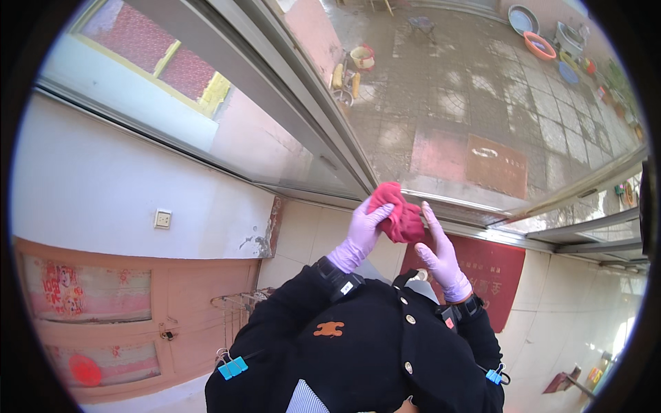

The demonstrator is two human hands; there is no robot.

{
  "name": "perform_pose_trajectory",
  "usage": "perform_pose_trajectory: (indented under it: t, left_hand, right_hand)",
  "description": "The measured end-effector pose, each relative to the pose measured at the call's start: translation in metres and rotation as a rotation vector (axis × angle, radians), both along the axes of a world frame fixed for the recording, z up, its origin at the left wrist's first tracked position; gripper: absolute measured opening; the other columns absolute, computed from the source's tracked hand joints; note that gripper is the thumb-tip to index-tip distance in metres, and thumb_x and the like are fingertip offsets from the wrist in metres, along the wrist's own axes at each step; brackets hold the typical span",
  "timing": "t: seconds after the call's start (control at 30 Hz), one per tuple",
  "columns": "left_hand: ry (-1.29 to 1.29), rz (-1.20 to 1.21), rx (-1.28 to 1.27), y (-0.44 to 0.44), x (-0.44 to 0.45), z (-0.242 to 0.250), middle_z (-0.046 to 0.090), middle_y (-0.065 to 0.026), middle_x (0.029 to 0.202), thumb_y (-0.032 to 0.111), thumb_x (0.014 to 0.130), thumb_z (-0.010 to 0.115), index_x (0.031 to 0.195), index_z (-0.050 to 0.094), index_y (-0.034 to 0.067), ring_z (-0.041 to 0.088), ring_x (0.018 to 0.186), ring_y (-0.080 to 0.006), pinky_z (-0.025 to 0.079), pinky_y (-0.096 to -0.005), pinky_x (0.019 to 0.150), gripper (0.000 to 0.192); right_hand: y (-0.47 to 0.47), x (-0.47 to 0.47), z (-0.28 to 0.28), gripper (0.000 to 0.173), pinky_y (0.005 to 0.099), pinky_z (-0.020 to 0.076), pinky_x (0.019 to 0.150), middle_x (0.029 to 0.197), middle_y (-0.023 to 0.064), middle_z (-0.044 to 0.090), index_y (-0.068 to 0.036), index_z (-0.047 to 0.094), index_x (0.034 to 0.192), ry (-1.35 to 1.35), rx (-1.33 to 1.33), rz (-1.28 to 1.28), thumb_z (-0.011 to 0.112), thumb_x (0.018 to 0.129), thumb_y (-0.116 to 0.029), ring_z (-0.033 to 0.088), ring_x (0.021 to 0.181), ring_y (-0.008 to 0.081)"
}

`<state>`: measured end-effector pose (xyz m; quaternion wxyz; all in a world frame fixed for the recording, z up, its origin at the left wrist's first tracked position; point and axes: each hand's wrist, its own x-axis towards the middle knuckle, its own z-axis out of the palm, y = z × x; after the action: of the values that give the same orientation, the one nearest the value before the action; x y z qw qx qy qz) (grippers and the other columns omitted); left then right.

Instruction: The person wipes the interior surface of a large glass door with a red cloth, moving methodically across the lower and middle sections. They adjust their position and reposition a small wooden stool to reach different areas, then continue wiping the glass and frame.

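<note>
A crumpled red cloth (403, 219) is bunched in my left hand (361, 232), with the thumb pressed over its folds. Both hands wear thin lilac gloves. Just right of the cloth, my right hand (443, 263) is raised with thumb and fingers apart and nothing in it. Close beyond the cloth stands the metal upright frame (304, 98) of a glazed sliding door; whether the cloth touches it I cannot tell. The door's floor track (459, 205) runs off to the right from there.
Below my right hand lies a red doormat (503, 289) bearing writing, on pale floor tiles. Outside, a brown mat (497, 168), a bucket (363, 57) and several basins (539, 46) sit on a paved yard. A wire rack (232, 310) stands left by a pink door (206, 279).
</note>
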<state>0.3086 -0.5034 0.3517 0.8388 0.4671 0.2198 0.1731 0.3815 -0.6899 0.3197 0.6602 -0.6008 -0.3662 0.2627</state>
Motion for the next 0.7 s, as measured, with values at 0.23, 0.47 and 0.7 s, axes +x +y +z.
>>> perform_pose_trajectory:
  t: [0.23, 0.47, 0.7]
  left_hand:
    - [-0.166, 0.818, 1.376, 0.094, 0.005, 0.098, 0.055, -0.0105, 0.113, -0.004, 0.081, 0.069, 0.122, 0.059, 0.005, 0.057, 0.101, -0.0206, 0.049, -0.0312, 0.085, 0.043]
    - [-0.198, 0.851, 1.333, 0.088, 0.031, 0.008, 0.050, -0.0108, 0.109, -0.003, 0.065, 0.082, 0.109, 0.062, 0.010, 0.054, 0.102, -0.0278, 0.047, -0.0381, 0.090, 0.050]
    - [-0.055, 1.082, 1.736, 0.117, 0.030, 0.132, 0.055, -0.0097, 0.104, 0.007, 0.062, 0.088, 0.101, 0.061, 0.004, 0.054, 0.101, -0.0270, 0.044, -0.0400, 0.092, 0.048]
  right_hand:
    - [-0.021, 0.019, -0.014, 0.039, 0.0345, 0.0465, 0.099, 0.129, 0.0138, 0.059, 0.002, 0.054, 0.129, 0.357, -0.014, -0.119, 0.045, 0.103, -0.026, 0.059, 0.114, 0.0220]
    - [-0.035, 0.009, -0.023, 0.040, 0.0325, 0.0509, 0.089, 0.116, 0.0144, 0.066, 0.003, 0.061, 0.118, 0.391, -0.063, -0.030, 0.046, 0.102, -0.031, 0.067, 0.099, 0.0214]
    - [-0.069, 0.020, -0.038, 0.035, 0.0295, 0.0526, 0.083, 0.108, 0.0130, 0.069, 0.002, 0.064, 0.112, 0.505, -0.104, -0.270, 0.045, 0.103, -0.027, 0.068, 0.091, 0.0184]
